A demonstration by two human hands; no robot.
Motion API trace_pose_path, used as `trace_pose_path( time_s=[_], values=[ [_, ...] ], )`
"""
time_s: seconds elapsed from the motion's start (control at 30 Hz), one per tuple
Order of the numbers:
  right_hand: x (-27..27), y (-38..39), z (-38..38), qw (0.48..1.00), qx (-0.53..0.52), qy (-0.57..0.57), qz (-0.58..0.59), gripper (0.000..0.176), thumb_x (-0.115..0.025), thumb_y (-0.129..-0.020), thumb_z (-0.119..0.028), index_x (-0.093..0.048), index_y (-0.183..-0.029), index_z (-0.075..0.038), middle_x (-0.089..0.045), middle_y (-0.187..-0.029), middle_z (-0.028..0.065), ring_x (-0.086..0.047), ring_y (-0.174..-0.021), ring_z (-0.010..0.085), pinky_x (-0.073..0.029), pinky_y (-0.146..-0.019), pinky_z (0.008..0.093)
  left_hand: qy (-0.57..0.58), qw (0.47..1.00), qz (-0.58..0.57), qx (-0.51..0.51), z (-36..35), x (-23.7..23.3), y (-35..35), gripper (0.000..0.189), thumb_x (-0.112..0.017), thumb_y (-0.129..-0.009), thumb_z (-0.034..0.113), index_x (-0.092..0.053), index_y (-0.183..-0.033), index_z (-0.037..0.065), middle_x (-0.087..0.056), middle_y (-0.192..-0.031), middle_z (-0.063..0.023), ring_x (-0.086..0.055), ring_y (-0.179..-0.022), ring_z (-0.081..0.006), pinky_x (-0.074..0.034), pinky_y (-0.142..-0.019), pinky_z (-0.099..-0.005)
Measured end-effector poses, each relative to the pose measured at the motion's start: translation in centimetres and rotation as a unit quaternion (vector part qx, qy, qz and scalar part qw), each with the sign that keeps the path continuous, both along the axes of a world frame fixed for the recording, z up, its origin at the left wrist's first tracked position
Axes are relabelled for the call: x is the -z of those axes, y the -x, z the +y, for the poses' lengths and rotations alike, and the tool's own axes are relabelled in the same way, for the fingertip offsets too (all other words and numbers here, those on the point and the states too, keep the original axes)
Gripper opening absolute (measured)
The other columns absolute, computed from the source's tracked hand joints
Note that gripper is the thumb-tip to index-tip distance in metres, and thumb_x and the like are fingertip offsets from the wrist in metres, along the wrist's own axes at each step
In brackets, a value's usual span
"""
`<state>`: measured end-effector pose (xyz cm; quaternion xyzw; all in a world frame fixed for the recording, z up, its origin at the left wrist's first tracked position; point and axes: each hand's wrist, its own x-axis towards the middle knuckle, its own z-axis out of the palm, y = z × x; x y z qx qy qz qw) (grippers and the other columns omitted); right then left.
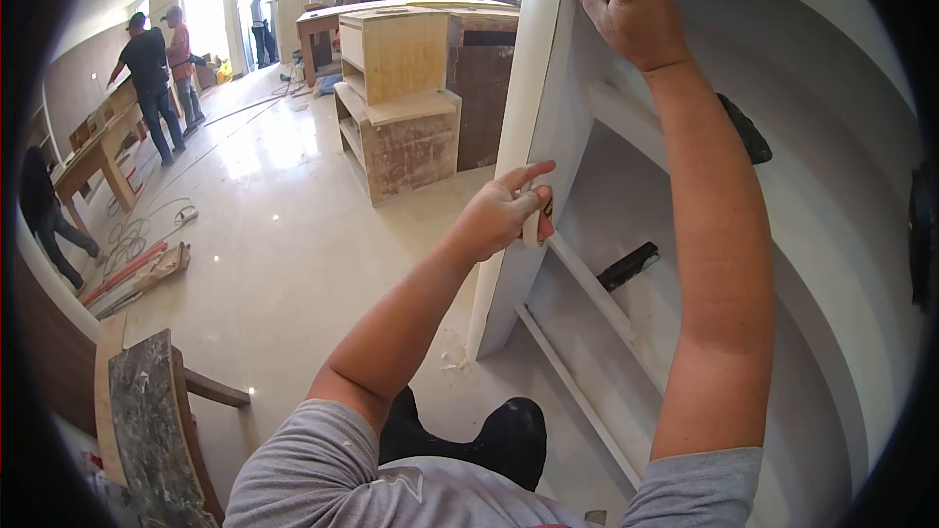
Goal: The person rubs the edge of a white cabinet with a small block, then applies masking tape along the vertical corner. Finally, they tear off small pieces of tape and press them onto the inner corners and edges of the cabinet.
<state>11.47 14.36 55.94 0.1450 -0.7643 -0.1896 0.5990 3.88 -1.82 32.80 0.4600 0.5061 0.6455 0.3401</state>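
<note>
While the right hand is clenched high on the cabinet, its fingertips pinch against the front edge near the top; whether they grip anything there cannot be told. The left hand is lower on the same edge, about halfway down. It grasps a small roll pressed to the edge, with the forefinger stretched out above it. Inside the cabinet, white shelves slope back, and a black fitting sits just right of the roll, with another higher up behind the right forearm. A dark shoe stands on the floor at the cabinet's foot. Left of the cabinet and well apart stand bare wooden units. Farther left again, people work at a counter, and cables lie on the floor near them.
</note>
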Motion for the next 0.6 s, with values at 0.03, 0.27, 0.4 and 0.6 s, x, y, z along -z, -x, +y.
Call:
trace_pose_path(
  time_s=[0.03,0.27,0.4,0.6],
  values=[
    [0.0,-0.1,-0.2,1.000,-0.004,0.001,-0.007,0.010,-0.080,-0.084,-0.013,-0.076,-0.092,-0.008,-0.070,-0.084,0.0077,-0.067,-0.075,0.0271,-0.054,-0.068,0.0350,-0.002,1.000,0.011,-0.009,0.0,0.0,-0.1,0.056,-0.061,-0.104,0.031,-0.044,-0.152,0.007,-0.064,-0.112,-0.0086,-0.064,-0.094,-0.0152,-0.058,-0.075,-0.0312],
    [-0.2,-1.4,-1.9,0.996,0.058,0.058,-0.044,0.013,-0.078,-0.081,-0.017,-0.074,-0.089,-0.007,-0.069,-0.083,0.0113,-0.068,-0.080,0.0307,-0.056,-0.075,0.0404,0.014,1.000,0.013,0.002,0.4,0.2,0.3,0.059,-0.063,-0.103,0.035,-0.046,-0.151,0.006,-0.064,-0.111,-0.0090,-0.063,-0.096,-0.0145,-0.057,-0.075,-0.0303],
    [-0.3,-1.5,-2.0,0.996,0.048,0.049,-0.054,0.015,-0.078,-0.081,-0.016,-0.074,-0.091,-0.006,-0.070,-0.085,0.0117,-0.068,-0.081,0.0307,-0.056,-0.075,0.0404,0.025,1.000,0.017,-0.007,0.3,0.0,0.4,0.059,-0.063,-0.102,0.036,-0.046,-0.151,0.008,-0.063,-0.116,-0.0102,-0.063,-0.100,-0.0162,-0.057,-0.079,-0.0319],
    [0.0,-0.6,-0.3,0.997,-0.013,0.041,-0.057,0.019,-0.081,-0.084,-0.013,-0.073,-0.100,-0.007,-0.073,-0.090,0.0080,-0.070,-0.081,0.0245,-0.057,-0.075,0.0331,0.029,0.999,0.028,-0.007,0.1,-0.1,0.6,0.061,-0.064,-0.101,0.040,-0.046,-0.152,0.010,-0.061,-0.118,-0.0111,-0.062,-0.101,-0.0170,-0.057,-0.083,-0.0338]
  ],
)
